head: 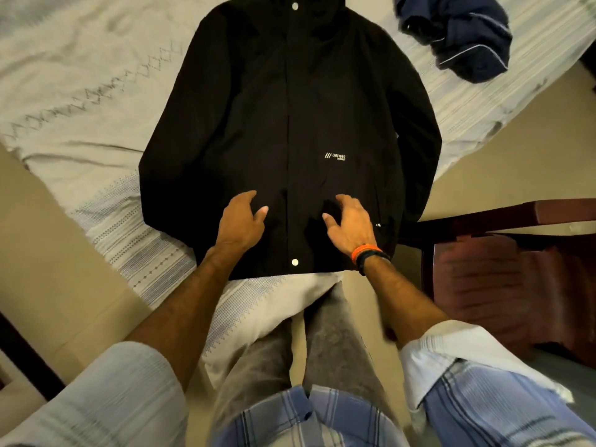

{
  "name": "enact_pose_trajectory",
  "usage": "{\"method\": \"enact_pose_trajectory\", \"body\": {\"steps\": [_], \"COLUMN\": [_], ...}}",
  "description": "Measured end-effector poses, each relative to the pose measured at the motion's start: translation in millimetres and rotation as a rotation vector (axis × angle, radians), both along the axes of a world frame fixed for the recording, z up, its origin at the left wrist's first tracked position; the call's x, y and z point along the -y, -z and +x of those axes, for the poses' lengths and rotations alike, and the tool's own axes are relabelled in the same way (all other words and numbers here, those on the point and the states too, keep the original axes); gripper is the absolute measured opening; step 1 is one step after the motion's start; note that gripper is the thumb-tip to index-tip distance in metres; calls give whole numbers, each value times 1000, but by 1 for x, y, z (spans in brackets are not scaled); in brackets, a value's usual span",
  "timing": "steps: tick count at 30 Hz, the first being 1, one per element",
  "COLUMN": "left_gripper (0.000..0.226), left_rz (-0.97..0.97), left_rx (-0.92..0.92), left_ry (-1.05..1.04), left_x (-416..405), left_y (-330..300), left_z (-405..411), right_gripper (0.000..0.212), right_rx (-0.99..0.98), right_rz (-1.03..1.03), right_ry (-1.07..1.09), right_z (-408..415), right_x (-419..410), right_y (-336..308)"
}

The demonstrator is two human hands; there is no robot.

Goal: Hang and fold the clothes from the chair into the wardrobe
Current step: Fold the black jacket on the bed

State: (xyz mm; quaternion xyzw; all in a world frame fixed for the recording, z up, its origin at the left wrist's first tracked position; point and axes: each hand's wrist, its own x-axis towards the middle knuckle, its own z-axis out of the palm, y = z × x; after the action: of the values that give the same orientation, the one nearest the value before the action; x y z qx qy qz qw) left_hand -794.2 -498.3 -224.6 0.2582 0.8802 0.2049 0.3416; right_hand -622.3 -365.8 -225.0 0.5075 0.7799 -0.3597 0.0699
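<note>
A black hooded jacket (283,124) lies flat and face up on the bed (64,75), its front fastened with white snaps and its hem toward me. My left hand (240,221) is over the lower left front, fingers loosely curled with nothing in them. My right hand (350,224), with an orange and a dark band on the wrist, is over the lower right front, its fingers also loosely curled and holding nothing. A crumpled navy garment (461,33) with pale piping lies on the bed at the upper right.
A dark red wooden chair (503,269) stands on my right, close to the bed corner. Beige floor (48,253) shows on both sides of the bed. My legs in grey trousers (322,333) press against the bed's near corner.
</note>
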Motion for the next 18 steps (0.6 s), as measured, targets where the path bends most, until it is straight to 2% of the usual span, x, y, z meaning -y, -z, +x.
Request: {"method": "enact_pose_trajectory", "body": {"steps": [4,7,10,12,16,18], "left_gripper": [59,87,130,149,167,169], "left_rz": [-25,-186,-383,-456,-518,-538], "left_rx": [-100,-174,-136,-103,-134,-82], "left_ry": [124,223,284,329,320,325], "left_x": [-19,-20,0,8,-5,-4], "left_y": [44,74,94,99,94,95], "left_z": [-12,-18,-32,-39,-27,-26], "right_gripper": [67,82,109,123,139,141], "right_rx": [47,135,275,330,315,320], "right_rz": [121,166,165,158,207,238], "right_ry": [-206,-341,-254,-215,-160,-250], "right_z": [-26,-29,3,21,6,2], "right_x": [-17,-23,-37,-47,-36,-32], "right_y": [36,71,94,101,100,101]}}
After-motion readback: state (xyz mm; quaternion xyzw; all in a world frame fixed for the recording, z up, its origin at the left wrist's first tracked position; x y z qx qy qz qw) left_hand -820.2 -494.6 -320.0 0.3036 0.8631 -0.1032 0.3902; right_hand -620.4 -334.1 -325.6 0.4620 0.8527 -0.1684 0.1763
